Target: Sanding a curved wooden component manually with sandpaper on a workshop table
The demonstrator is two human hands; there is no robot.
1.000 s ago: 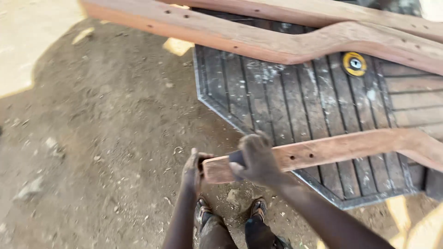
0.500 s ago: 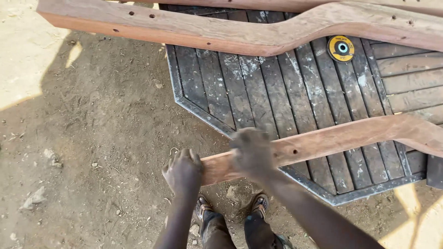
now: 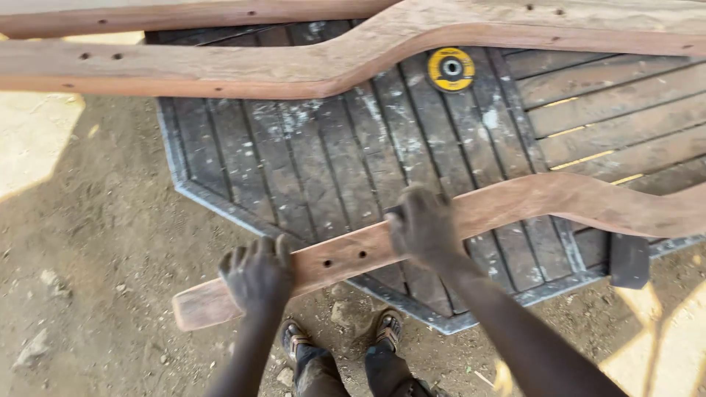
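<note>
A long curved reddish wooden piece (image 3: 515, 209) with small drilled holes lies across a dark slatted wooden panel (image 3: 309, 162). My left hand (image 3: 257, 273) grips it close to its left end, which sticks out over the dirt. My right hand (image 3: 423, 224) presses down on it further right, fingers curled over its far edge. A larger curved wooden beam (image 3: 243, 70) spans the top of the view.
A yellow round grinding disc (image 3: 451, 69) lies on the panel near the top. A dark flat block (image 3: 629, 259) sits at the panel's right edge. My feet in sandals (image 3: 338, 338) stand on dirt ground (image 3: 95, 242) with small stones.
The near wooden piece has slid left, so its left end now pokes out beyond my left hand. My left hand has shifted from the end onto the top of the piece.
</note>
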